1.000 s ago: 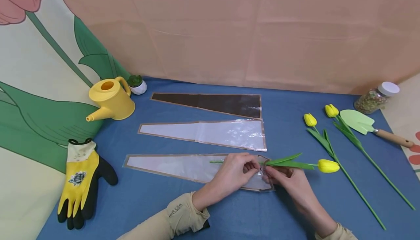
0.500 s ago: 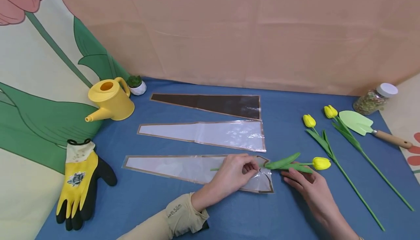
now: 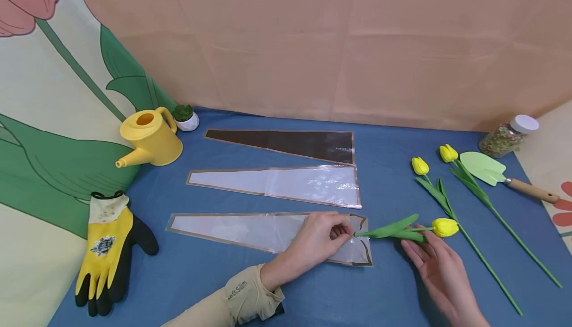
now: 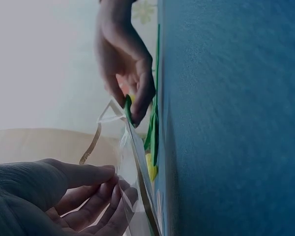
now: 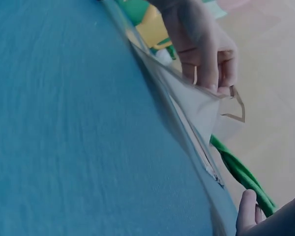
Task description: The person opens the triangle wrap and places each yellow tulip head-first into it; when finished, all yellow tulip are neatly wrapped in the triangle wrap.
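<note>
My left hand (image 3: 319, 235) pinches the upper layer of a clear flower sleeve (image 3: 232, 227) with a brown border, near its wide right end. In the left wrist view that layer of the sleeve (image 4: 137, 169) is lifted, so the mouth gapes. A yellow artificial tulip (image 3: 389, 230) lies across the mouth, its leaves outside and pointing right. Just below the bloom, my right hand (image 3: 447, 272) holds the tulip by stem and leaf. The right wrist view shows its green leaves (image 5: 243, 172) running from the sleeve to my fingers. The lower stem is hidden behind my left hand.
Two more flat sleeves, one white (image 3: 313, 184) and one dark (image 3: 290, 143), lie behind. To the right are two tulips (image 3: 469, 237), a trowel (image 3: 484, 168) and a jar (image 3: 505, 138). A watering can (image 3: 152, 136), small potted plant (image 3: 185, 117) and glove (image 3: 107, 252) stand or lie left.
My right hand has left the sleeve's edge and moved right to take hold of the tulip below its bloom. The stem end beyond my left hand has gone from sight. My left hand stays put.
</note>
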The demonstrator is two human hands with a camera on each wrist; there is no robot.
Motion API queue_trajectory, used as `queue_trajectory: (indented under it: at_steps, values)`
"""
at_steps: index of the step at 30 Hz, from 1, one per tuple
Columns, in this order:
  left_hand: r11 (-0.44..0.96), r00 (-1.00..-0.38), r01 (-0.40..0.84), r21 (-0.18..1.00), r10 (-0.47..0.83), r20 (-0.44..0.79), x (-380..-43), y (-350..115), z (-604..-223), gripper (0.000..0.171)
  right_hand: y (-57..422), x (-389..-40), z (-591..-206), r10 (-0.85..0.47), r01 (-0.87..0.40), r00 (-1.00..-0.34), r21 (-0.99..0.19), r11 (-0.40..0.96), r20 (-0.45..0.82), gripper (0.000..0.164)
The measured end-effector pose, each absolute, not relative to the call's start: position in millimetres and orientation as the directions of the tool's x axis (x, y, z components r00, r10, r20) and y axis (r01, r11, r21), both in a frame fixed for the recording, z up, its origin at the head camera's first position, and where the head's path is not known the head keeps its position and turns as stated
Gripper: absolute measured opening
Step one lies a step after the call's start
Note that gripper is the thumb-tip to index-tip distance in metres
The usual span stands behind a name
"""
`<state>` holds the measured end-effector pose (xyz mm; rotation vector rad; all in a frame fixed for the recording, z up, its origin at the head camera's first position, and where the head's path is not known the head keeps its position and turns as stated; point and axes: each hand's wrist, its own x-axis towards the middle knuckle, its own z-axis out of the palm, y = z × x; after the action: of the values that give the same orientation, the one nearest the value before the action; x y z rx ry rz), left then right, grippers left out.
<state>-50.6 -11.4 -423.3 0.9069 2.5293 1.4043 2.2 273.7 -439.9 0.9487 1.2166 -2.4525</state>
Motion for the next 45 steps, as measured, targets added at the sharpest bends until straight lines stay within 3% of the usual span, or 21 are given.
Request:
queue_trajectory:
  at_steps: [8, 17, 26, 31, 45]
  values:
    - [0.401, -0.811, 0.458, 0.793, 0.555, 0.188, -49.3, -9.3, -421.9, 0.011, 283.6, 17.3, -447.3, -0.034, 0.379, -0.818, -0.492, -0.784, -0.575, 0.024]
    - [0.417, -0.811, 0.455, 0.787, 0.560, 0.172, -46.2, -8.1, -422.3, 0.012, 284.1, 16.4, -450.0, -0.001, 0.458, -0.719, -0.472, -0.753, -0.695, 0.032]
    - [0.410, -0.797, 0.468, 0.783, 0.578, 0.174, -44.3, -7.0, -426.5, 0.011, 284.3, 25.3, -453.3, -0.006, 0.413, -0.738, -0.445, -0.794, -0.674, 0.026]
    - [0.401, -0.795, 0.471, 0.786, 0.579, 0.181, -45.3, -7.9, -426.3, 0.011, 281.8, 23.6, -452.8, -0.007, 0.425, -0.727, -0.443, -0.789, -0.686, 0.041]
    - [0.413, -0.797, 0.490, 0.768, 0.568, 0.203, -48.0, -13.5, -425.6, 0.011, 277.8, 25.9, -448.3, -0.011, 0.396, -0.783, -0.484, -0.781, -0.622, 0.017]
